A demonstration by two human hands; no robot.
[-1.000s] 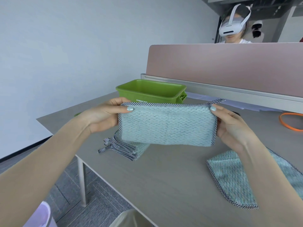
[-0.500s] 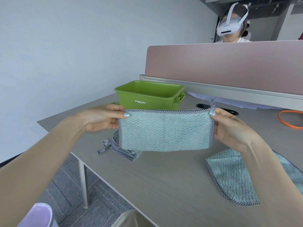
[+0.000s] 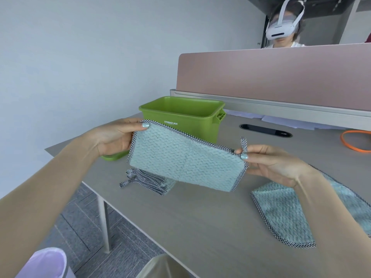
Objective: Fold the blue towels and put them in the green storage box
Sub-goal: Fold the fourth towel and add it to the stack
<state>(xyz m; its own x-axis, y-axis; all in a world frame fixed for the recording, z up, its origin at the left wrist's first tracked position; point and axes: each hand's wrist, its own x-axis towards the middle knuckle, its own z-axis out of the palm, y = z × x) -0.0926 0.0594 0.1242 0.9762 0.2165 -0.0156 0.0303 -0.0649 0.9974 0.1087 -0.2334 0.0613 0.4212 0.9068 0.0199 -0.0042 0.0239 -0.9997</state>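
In the head view, the left hand (image 3: pixel 118 137) and right hand (image 3: pixel 269 163) each pinch an upper corner of a half-folded blue towel (image 3: pixel 184 159), held mid-frame above the table (image 3: pixel 200 227). Behind it, upper centre, stands the open green storage box (image 3: pixel 180 115). To fold well, the person should probably bring the 2 corners together with edges matched.

The towel (image 3: pixel 184 159) at centre is nubby, matt cloth; the storage box (image 3: pixel 180 115) behind is smooth plastic; the table (image 3: pixel 200 227) looks matt.
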